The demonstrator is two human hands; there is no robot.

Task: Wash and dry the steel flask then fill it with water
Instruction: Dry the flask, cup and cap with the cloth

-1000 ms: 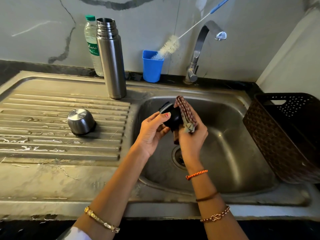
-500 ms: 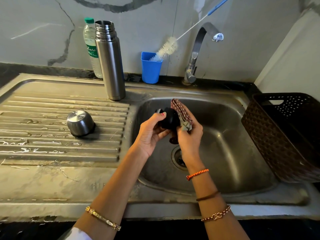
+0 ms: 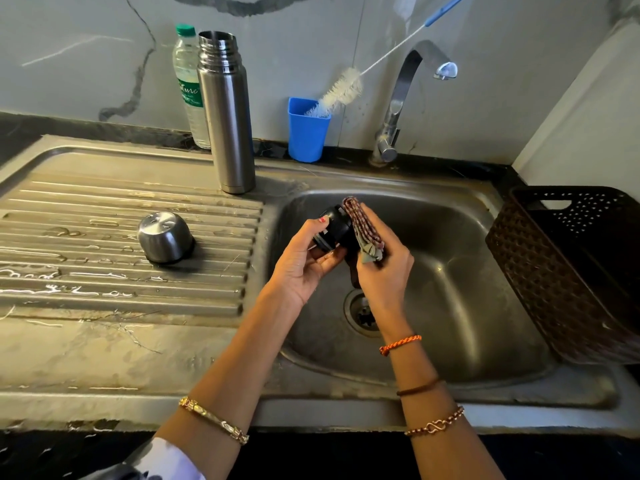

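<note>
Head view: drying stopper [image 3: 330, 226] over sink [image 3: 450, 216] w/ cloth [image 3: 363, 230]
L hand [image 3: 304, 261] grips stopper, R hand [image 3: 382, 268] clamps cloth on it; flask [image 3: 227, 112] upright on drainboard, lid off. Stopper light, hard, prob wet & slick, so hold by rim. Vs 0.5 s ago: hands barely shifted, cloth same spot

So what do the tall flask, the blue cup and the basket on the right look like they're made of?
The flask looks like brushed steel: grey, with soft streaked reflections. The blue cup seems plastic: even, matte colour. The basket is probably moulded brown plastic, judging by its perforated, woven-look walls.
</note>
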